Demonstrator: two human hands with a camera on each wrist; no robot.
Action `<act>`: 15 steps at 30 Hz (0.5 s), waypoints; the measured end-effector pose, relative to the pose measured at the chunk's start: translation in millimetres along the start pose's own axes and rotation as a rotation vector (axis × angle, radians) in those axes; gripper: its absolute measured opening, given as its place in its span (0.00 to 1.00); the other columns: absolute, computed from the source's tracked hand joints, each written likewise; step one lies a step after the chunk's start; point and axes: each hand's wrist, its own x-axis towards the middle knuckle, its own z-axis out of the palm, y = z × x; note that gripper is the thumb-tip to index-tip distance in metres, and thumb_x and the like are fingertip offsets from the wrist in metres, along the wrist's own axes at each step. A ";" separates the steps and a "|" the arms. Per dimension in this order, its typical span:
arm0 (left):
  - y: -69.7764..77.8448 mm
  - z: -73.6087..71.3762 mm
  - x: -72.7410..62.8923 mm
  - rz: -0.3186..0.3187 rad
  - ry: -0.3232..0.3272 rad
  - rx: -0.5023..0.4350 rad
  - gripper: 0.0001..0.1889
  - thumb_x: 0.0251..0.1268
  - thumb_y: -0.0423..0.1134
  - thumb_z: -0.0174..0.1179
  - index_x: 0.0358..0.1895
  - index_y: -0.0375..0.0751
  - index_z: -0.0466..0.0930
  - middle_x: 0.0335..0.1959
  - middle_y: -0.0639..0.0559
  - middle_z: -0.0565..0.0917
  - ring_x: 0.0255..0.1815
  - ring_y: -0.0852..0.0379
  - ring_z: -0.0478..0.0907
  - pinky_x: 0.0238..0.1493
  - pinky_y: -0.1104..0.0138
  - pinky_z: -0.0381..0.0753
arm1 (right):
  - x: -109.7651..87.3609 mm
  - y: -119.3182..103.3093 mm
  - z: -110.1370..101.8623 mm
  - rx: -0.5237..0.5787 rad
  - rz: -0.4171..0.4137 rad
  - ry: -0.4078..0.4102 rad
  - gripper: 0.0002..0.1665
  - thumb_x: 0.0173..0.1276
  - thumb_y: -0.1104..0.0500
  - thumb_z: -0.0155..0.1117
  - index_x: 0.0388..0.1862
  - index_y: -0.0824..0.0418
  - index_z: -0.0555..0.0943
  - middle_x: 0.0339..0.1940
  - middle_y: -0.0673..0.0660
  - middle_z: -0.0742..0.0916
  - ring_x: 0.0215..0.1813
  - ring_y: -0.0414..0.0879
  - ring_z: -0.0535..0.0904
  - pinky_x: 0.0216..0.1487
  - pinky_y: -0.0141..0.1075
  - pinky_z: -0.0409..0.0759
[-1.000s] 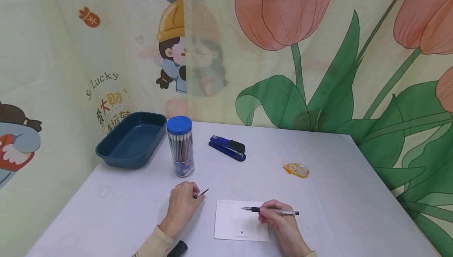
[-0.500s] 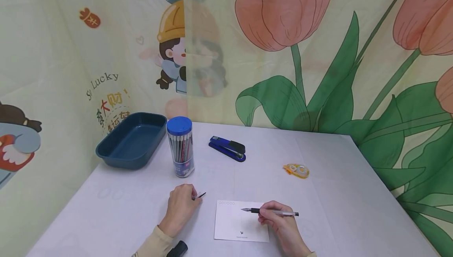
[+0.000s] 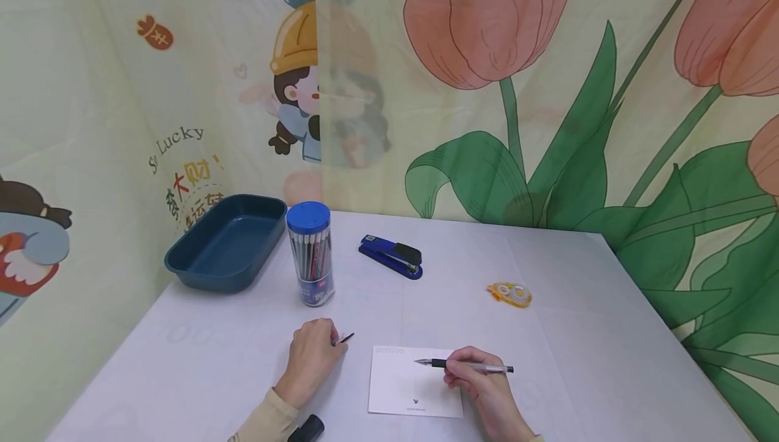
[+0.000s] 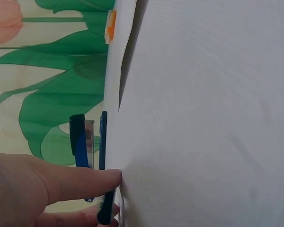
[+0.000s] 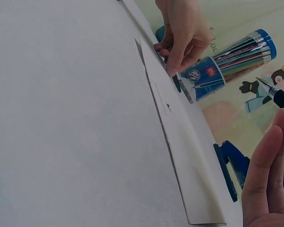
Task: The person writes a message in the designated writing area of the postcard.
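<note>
My right hand (image 3: 483,384) pinches an uncapped gel pen (image 3: 438,363), black at the grip and clear along the barrel. Its tip points left above a white notepad sheet (image 3: 404,381), which lies flat in front of me. Left of the sheet, my left hand (image 3: 313,357) is low at the table and holds a small pen cap (image 3: 347,338) with a black clip between thumb and fingers. In the right wrist view the left hand (image 5: 184,40) appears beyond the sheet, the dark cap (image 5: 175,83) under its fingertips.
A clear tub of pencils (image 3: 313,259) with a blue lid stands behind the left hand, beside a dark blue tray (image 3: 228,280). Farther back lies a blue stapler (image 3: 389,256); a yellow correction tape (image 3: 511,294) is at right. A black cylinder (image 3: 306,428) shows by the left wrist.
My left hand has shifted slightly toward me and to the left, with the cap in it. The right hand and pen stay where they were.
</note>
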 end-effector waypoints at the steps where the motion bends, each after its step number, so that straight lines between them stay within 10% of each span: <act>1: 0.5 0.3 0.1 -0.006 -0.003 0.001 0.09 0.42 0.30 0.71 0.19 0.37 0.77 0.19 0.49 0.78 0.23 0.53 0.74 0.24 0.62 0.73 | 0.0 0.0 0.0 -0.001 -0.002 -0.001 0.10 0.63 0.66 0.62 0.27 0.52 0.82 0.26 0.49 0.85 0.30 0.39 0.82 0.36 0.31 0.82; 15: 4.4 -0.1 0.3 -0.047 -0.036 0.014 0.08 0.44 0.29 0.70 0.21 0.35 0.78 0.20 0.48 0.78 0.23 0.54 0.74 0.24 0.63 0.74 | -0.8 0.7 0.3 -0.007 -0.001 0.001 0.08 0.63 0.67 0.61 0.28 0.54 0.81 0.27 0.49 0.85 0.30 0.40 0.82 0.36 0.31 0.82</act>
